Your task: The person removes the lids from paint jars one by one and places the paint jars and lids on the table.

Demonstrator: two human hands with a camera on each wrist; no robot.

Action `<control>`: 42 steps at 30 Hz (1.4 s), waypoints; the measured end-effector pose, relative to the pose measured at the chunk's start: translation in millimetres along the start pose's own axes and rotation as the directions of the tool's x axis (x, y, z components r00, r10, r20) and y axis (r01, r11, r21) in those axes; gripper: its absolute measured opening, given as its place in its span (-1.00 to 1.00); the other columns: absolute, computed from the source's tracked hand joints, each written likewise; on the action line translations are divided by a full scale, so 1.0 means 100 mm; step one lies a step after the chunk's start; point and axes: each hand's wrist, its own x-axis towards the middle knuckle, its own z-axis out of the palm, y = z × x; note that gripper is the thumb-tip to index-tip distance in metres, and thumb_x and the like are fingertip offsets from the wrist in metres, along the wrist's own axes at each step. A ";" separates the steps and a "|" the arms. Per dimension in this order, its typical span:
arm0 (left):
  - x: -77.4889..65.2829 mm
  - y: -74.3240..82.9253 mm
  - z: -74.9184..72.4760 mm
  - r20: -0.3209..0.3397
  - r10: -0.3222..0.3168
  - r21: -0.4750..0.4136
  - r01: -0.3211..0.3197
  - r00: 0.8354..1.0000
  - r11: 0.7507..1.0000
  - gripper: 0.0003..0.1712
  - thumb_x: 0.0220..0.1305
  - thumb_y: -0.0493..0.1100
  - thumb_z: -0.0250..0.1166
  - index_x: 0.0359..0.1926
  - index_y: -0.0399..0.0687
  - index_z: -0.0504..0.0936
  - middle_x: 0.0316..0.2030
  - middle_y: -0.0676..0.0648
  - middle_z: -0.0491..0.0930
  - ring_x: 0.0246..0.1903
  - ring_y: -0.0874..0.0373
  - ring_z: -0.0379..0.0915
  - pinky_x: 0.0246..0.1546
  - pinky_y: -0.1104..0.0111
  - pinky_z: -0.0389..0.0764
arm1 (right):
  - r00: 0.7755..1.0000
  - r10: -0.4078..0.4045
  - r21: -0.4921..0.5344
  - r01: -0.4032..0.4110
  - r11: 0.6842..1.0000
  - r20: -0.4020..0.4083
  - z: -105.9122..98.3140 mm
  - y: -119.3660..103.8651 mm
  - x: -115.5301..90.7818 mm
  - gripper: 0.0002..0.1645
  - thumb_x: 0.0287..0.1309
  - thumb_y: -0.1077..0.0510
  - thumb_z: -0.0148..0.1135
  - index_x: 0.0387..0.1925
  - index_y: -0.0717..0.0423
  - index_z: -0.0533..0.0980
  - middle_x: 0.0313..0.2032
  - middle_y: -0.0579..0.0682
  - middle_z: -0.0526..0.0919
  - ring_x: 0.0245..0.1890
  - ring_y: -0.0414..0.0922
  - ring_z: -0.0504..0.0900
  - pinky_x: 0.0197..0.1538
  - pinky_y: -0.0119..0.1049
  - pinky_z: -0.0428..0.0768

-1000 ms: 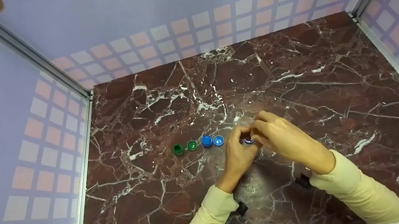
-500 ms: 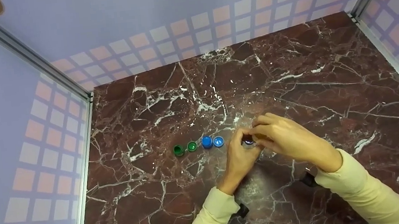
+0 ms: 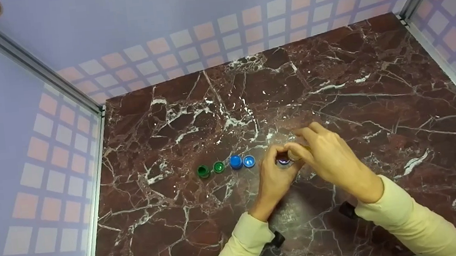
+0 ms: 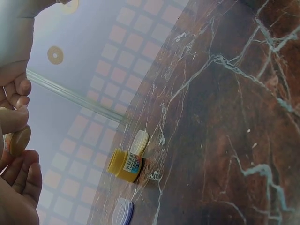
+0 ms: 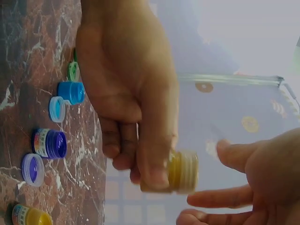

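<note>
My left hand (image 3: 274,175) grips a small paint jar (image 5: 180,171) with a yellowish ridged lid, its thumb laid along the side in the right wrist view. Close to that lid is my right hand (image 5: 276,173), its thumb and fingers spread apart and slightly away from it. Seen from the head, both hands nearly meet and mostly hide the held jar. On the table below stand an uncapped yellow paint jar (image 4: 125,165) beside its lid (image 4: 139,143), and a purple paint jar (image 5: 49,143) beside its lid (image 5: 33,169).
To the left of the hands stand an open blue jar (image 3: 236,162) with its lid (image 3: 249,161), then an open green jar (image 3: 203,171) with its lid (image 3: 219,167). The marbled table (image 3: 171,234) is bordered by pale walls (image 3: 183,11) with a printed square pattern.
The right hand's fingers have lifted and spread away from the jar. The left hand has stayed almost in place. The jars and lids on the table have not moved.
</note>
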 end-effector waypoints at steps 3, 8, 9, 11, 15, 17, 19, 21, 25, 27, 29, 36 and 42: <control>0.01 0.00 0.00 -0.002 0.020 0.014 -0.020 1.000 1.000 -0.66 0.08 -0.25 0.59 -0.19 -0.14 0.61 -0.25 -0.02 0.65 -0.23 0.15 0.60 -0.15 0.19 0.66 | 1.000 -0.008 -0.009 0.008 1.000 0.000 0.03 -0.04 -0.02 -0.55 0.36 0.01 0.36 -0.13 0.42 0.62 -0.36 0.13 0.55 -0.55 -0.04 0.51 -0.48 -0.17 0.60; 0.02 0.01 0.01 -0.007 0.032 0.031 -0.031 0.999 0.999 -0.67 0.07 -0.29 0.55 -0.14 -0.14 0.65 -0.19 -0.02 0.69 -0.18 0.22 0.60 -0.09 0.36 0.64 | 1.000 -0.009 -0.017 0.009 1.000 0.007 0.05 -0.07 -0.04 -0.64 0.30 0.05 0.42 -0.28 0.33 0.59 -0.42 0.02 0.43 -0.60 -0.11 0.41 -0.54 -0.24 0.49; 0.02 0.01 0.01 -0.008 0.032 0.031 -0.032 0.999 0.999 -0.67 0.08 -0.29 0.55 -0.13 -0.15 0.65 -0.18 -0.02 0.70 -0.18 0.22 0.61 -0.08 0.38 0.63 | 1.000 -0.014 -0.021 0.014 1.000 0.006 0.05 -0.08 -0.04 -0.66 0.28 0.07 0.44 -0.30 0.33 0.58 -0.42 0.02 0.43 -0.61 -0.11 0.41 -0.55 -0.25 0.50; 0.02 0.01 0.01 -0.007 0.033 0.025 -0.033 0.999 0.999 -0.67 0.09 -0.30 0.54 -0.12 -0.16 0.66 -0.19 -0.03 0.70 -0.19 0.20 0.61 -0.10 0.38 0.64 | 0.999 -0.040 -0.035 0.040 0.999 0.009 0.05 -0.07 -0.04 -0.69 0.27 0.12 0.45 -0.31 0.33 0.58 -0.41 0.04 0.44 -0.60 -0.09 0.44 -0.54 -0.24 0.53; 0.03 0.00 0.00 -0.004 0.043 0.021 -0.042 0.999 0.999 -0.70 0.10 -0.30 0.54 -0.15 -0.15 0.65 -0.23 -0.03 0.68 -0.21 0.20 0.62 -0.12 0.38 0.66 | 0.991 -0.126 -0.077 0.128 0.989 0.033 0.03 -0.06 -0.03 -0.76 0.24 0.20 0.46 -0.29 0.35 0.61 -0.37 0.07 0.49 -0.51 -0.06 0.48 -0.47 -0.21 0.58; 0.03 0.01 -0.01 -0.003 0.038 0.026 -0.038 0.999 0.999 -0.70 0.09 -0.29 0.54 -0.16 -0.14 0.65 -0.24 -0.02 0.67 -0.22 0.21 0.62 -0.14 0.39 0.66 | 0.980 -0.189 -0.096 0.194 0.976 0.054 0.01 -0.04 -0.01 -0.80 0.22 0.24 0.47 -0.27 0.34 0.63 -0.34 0.08 0.52 -0.41 -0.03 0.50 -0.38 -0.19 0.60; 0.03 0.01 -0.02 -0.004 0.033 0.037 -0.033 0.999 0.999 -0.71 0.09 -0.27 0.55 -0.18 -0.14 0.64 -0.25 -0.02 0.67 -0.23 0.21 0.61 -0.14 0.37 0.65 | 0.966 -0.244 -0.100 0.252 0.963 0.079 -0.02 -0.02 0.00 -0.81 0.20 0.28 0.48 -0.22 0.33 0.66 -0.31 0.07 0.54 -0.32 -0.01 0.51 -0.29 -0.19 0.62; 0.03 0.01 -0.02 -0.002 0.029 0.046 -0.029 1.000 0.999 -0.70 0.08 -0.27 0.55 -0.19 -0.14 0.63 -0.25 -0.02 0.66 -0.23 0.21 0.60 -0.14 0.35 0.65 | 0.952 -0.285 -0.083 0.295 0.952 0.113 -0.05 0.00 0.01 -0.77 0.18 0.31 0.48 -0.15 0.34 0.66 -0.27 0.06 0.55 -0.24 -0.01 0.51 -0.22 -0.19 0.62; 0.03 0.01 -0.04 0.010 0.034 0.045 -0.034 0.999 0.998 -0.68 0.04 -0.28 0.56 -0.21 -0.15 0.62 -0.25 -0.03 0.66 -0.23 0.20 0.58 -0.14 0.31 0.64 | 0.933 -0.317 -0.015 0.324 0.946 0.169 -0.10 0.03 0.02 -0.68 0.16 0.38 0.45 -0.02 0.33 0.66 -0.23 0.03 0.53 -0.21 -0.08 0.48 -0.20 -0.25 0.61; 0.03 0.02 -0.05 0.015 0.041 0.038 -0.042 0.999 0.998 -0.69 0.04 -0.28 0.55 -0.21 -0.15 0.62 -0.26 -0.03 0.65 -0.24 0.19 0.57 -0.16 0.29 0.65 | 0.927 -0.325 0.023 0.327 0.945 0.188 -0.12 0.05 0.02 -0.62 0.16 0.40 0.44 0.04 0.32 0.66 -0.19 0.02 0.55 -0.19 -0.10 0.48 -0.18 -0.27 0.61; 0.03 0.02 -0.05 0.020 0.047 0.026 -0.047 0.999 0.999 -0.69 0.05 -0.27 0.55 -0.20 -0.16 0.62 -0.27 -0.04 0.64 -0.25 0.18 0.56 -0.17 0.24 0.65 | 0.920 -0.336 0.052 0.332 0.942 0.200 -0.14 0.05 0.03 -0.57 0.16 0.41 0.43 0.09 0.30 0.65 -0.15 0.02 0.57 -0.15 -0.12 0.50 -0.14 -0.28 0.62; 0.02 0.03 -0.06 0.041 0.038 0.019 -0.039 0.998 0.999 -0.68 0.12 -0.16 0.55 -0.19 -0.16 0.61 -0.29 -0.02 0.61 -0.27 0.18 0.53 -0.21 0.26 0.64 | 0.903 -0.358 0.096 0.345 0.934 0.239 -0.17 0.06 0.02 -0.54 0.14 0.47 0.39 0.11 0.28 0.65 -0.01 0.01 0.60 0.01 -0.12 0.51 0.03 -0.29 0.61; 0.02 0.01 -0.07 0.044 0.032 0.029 -0.033 0.999 0.999 -0.65 0.08 -0.19 0.56 -0.17 -0.20 0.61 -0.26 -0.06 0.63 -0.25 0.09 0.57 -0.17 0.24 0.65 | 0.907 -0.351 0.118 0.331 0.936 0.233 -0.14 0.08 0.03 -0.49 0.10 0.46 0.42 0.13 0.23 0.64 0.08 0.06 0.61 0.09 -0.06 0.55 0.11 -0.21 0.63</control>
